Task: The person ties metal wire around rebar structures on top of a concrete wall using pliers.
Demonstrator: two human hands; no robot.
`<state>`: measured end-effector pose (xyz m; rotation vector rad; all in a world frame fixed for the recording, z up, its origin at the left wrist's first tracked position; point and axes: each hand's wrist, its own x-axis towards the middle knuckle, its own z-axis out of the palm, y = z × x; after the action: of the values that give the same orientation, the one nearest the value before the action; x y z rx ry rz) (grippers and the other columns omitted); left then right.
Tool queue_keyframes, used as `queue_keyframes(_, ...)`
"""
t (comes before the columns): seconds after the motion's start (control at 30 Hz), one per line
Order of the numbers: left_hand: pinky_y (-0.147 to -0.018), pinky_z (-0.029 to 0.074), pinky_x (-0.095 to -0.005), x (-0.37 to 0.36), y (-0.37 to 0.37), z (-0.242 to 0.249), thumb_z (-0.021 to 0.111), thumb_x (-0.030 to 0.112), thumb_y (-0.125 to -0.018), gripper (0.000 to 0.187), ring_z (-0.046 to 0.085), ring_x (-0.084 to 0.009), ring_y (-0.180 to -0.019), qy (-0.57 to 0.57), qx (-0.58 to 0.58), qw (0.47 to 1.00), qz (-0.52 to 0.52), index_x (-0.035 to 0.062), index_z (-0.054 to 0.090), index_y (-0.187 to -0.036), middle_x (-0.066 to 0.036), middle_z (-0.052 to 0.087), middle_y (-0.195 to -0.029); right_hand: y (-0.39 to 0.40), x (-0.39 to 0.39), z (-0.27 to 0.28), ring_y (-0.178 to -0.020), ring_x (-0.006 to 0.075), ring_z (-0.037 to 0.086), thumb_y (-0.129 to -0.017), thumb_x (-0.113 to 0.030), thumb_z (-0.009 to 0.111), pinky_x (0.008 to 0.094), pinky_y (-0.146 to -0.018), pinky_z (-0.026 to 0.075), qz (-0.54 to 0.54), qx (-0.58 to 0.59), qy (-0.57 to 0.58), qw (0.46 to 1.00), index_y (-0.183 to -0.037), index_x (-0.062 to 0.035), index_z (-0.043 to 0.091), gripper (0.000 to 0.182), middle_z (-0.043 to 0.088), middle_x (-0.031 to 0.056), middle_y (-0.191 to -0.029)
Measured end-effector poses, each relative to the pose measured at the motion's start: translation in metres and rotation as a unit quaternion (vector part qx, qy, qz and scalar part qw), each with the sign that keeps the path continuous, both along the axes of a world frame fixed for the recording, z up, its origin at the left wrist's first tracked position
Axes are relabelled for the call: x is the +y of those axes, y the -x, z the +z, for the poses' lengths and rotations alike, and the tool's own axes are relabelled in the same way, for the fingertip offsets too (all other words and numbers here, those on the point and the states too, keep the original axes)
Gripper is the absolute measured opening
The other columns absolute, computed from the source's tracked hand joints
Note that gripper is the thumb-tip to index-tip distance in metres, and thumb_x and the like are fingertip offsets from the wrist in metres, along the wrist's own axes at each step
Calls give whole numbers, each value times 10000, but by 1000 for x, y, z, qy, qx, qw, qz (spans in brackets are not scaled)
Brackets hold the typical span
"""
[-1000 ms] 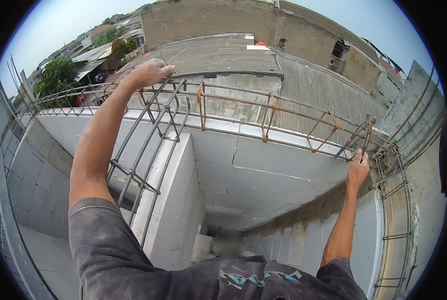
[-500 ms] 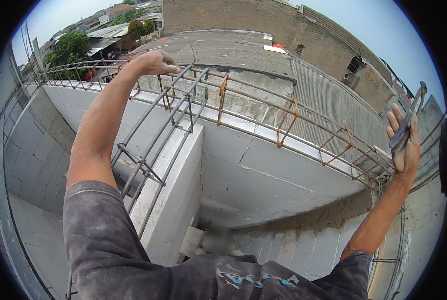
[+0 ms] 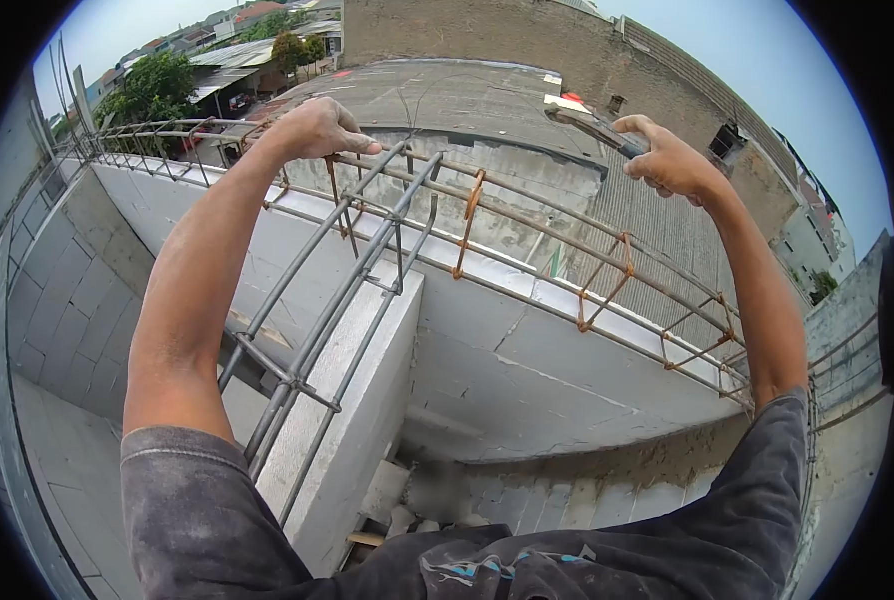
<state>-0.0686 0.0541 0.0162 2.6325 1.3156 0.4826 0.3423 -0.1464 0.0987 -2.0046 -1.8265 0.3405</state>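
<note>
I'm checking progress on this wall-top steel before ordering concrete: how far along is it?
Done: the block walls stand, and the rebar cage lies along them with rusty stirrups fitted. In hand: the left hand grips the cage where the grey cage meets it; the right hand holds pincers. Left: no formwork or concrete visible.

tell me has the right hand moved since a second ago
Yes. The right hand, gripping the pliers, has come up off the far right end of the rebar cage and swung left, toward its middle.
</note>
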Motion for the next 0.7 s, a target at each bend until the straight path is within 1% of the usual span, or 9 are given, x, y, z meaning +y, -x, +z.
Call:
queue_keyframes(0.1,-739,535,-393,-4,0,-3,809,637,-695,661,694,-261,-770,-12,-28,999,22,18,789,-926,-152,729,-786,22,51,-1,-499,78,447,-794,-75,680,236,-417,317,74,-13,83,994,-1357,-53,555,577,602,42,-729)
queue_keyframes(0.17,-679,523,-365,-10,-1,-3,828,598,-698,629,676,-211,-717,-17,-32,998,42,8,782,-910,-131,721,-753,44,76,2,-510,95,482,-783,-99,708,255,-428,339,70,-74,71,992,-1305,-44,625,531,647,63,-744)
queue_keyframes(0.23,-649,519,-359,-10,-3,-4,848,583,-680,603,669,-193,-682,-14,-48,997,54,13,777,-866,-116,712,-721,50,119,-5,-585,172,590,-766,-108,717,332,-501,425,71,-217,22,973,-1205,-57,691,442,666,71,-728)
queue_keyframes(0.33,-630,513,-354,-14,-3,-5,875,565,-653,563,663,-188,-653,-17,-70,995,67,29,766,-789,-99,700,-685,88,147,-22,-697,217,637,-739,-93,713,356,-601,467,71,-484,-47,871,-1156,-50,707,419,678,87,-773)
queue_keyframes(0.43,-590,493,-315,-15,-3,-1,888,511,-671,521,646,-150,-630,-51,-70,993,75,21,743,-772,-78,692,-672,116,120,-19,-825,278,662,-739,-89,690,395,-760,511,331,-257,-1,908,-1158,-57,714,421,720,134,-877)
queue_keyframes(0.53,-584,490,-317,-11,-4,-5,892,511,-663,517,640,-151,-623,-55,-78,993,65,29,723,-746,-75,683,-662,108,112,4,-867,268,674,-721,-71,693,410,-810,506,277,-294,42,914,-1114,-70,734,395,719,141,-892)
queue_keyframes(0.57,-584,489,-318,-12,-5,-6,895,510,-658,520,636,-151,-619,-47,-81,993,71,30,717,-743,-75,680,-659,98,123,4,-863,266,676,-715,-60,694,405,-802,509,245,-306,18,920,-1124,-72,733,410,721,130,-898)
queue_keyframes(0.67,-591,489,-317,-18,-6,-6,900,514,-647,531,628,-154,-613,-40,-77,993,83,29,713,-755,-73,673,-659,66,169,-13,-796,244,648,-721,-67,695,378,-748,502,172,-451,-108,869,-1133,-75,731,414,710,103,-886)
queue_keyframes(0.7,-594,489,-317,-19,-6,-5,901,516,-644,535,625,-156,-612,-43,-76,993,85,29,714,-762,-72,671,-660,76,158,-13,-777,243,648,-734,-54,654,376,-711,506,202,-437,-107,870,-1129,-75,733,404,709,92,-891)
